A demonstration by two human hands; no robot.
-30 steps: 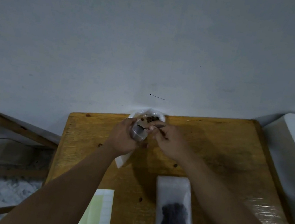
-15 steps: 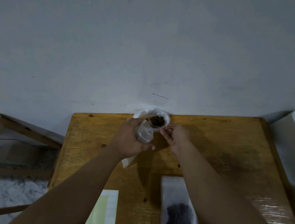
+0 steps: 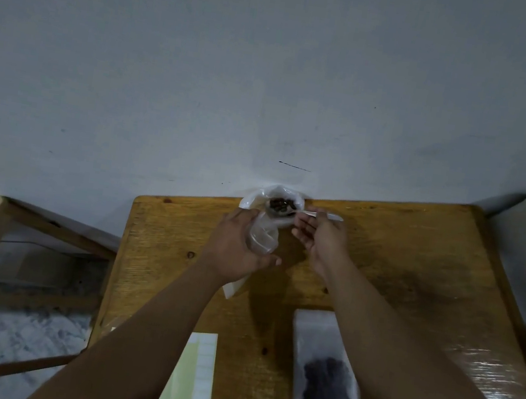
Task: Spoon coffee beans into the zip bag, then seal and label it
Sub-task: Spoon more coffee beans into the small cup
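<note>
White label sheet [image 3: 195, 379], no legible writing

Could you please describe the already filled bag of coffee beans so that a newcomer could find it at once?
Start at the wooden table and look to its near edge, beside the right forearm. There lies a flat filled bag with a dark patch of beans in its middle. The sheet of labels to its left is pale and bears no dark patch.
</note>
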